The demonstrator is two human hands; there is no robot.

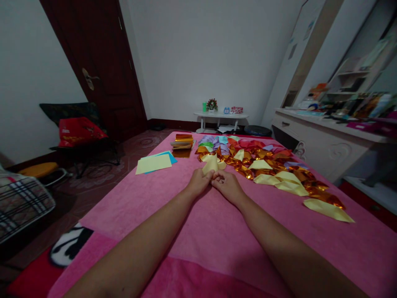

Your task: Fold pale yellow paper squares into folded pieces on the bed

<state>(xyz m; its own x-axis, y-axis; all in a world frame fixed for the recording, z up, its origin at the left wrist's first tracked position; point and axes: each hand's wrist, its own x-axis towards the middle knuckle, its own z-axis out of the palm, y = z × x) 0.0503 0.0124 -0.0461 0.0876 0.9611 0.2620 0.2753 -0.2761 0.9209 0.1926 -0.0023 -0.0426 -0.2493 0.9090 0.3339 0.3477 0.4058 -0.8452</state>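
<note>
My left hand [198,182] and my right hand [228,184] meet over a pink blanket [201,231], both pinched on a pale yellow folded paper [211,164] that sticks up between the fingers. Just beyond lies a long heap of folded paper pieces [263,165] in gold foil, yellow, red and purple, running from the middle to the right. Flat yellow and blue sheets [155,162] lie to the left of my hands. A stack of gold foil sheets [182,142] sits further back.
A dark chair with a red cushion [77,130] stands left by a dark door [99,66]. A small white table [220,116] stands at the far wall. A white dresser [325,140] with cluttered items runs along the right. A plaid cloth [21,203] lies at the left edge.
</note>
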